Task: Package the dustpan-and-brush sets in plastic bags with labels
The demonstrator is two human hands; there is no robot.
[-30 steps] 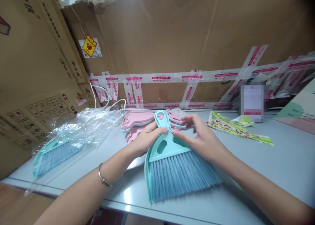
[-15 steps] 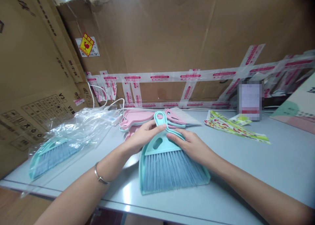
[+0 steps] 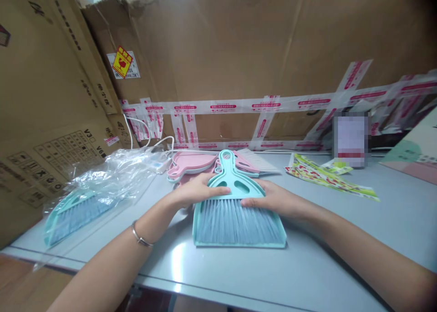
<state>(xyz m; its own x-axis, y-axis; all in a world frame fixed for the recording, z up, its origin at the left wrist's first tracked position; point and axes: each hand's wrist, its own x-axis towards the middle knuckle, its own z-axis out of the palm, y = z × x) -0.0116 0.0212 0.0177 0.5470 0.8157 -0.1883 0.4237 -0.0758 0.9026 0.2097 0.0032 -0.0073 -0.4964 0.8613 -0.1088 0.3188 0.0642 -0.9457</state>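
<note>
At left, 1 clear bag (image 3: 118,168) covers 1 bagged brush (image 3: 82,214). Mid-table, the left hand (image 3: 194,189) and right hand (image 3: 276,200), apart, clamp opposite sides of 1 teal brush (image 3: 235,225) nested in 1 teal dustpan (image 3: 239,245). The pair looks light, slick and stiff, with bristles that bend; its rims or handle suit gripping. Behind, pink dustpans (image 3: 194,161) overlap beyond counting, beside 1 pink brush (image 3: 261,161). At right lie patterned strips (image 3: 331,180), count unclear.

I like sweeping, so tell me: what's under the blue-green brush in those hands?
A turquoise dustpan: its front lip and side edges show around the hand brush. The brush covers the pan's middle, so anything lying there can't be seen.
</note>
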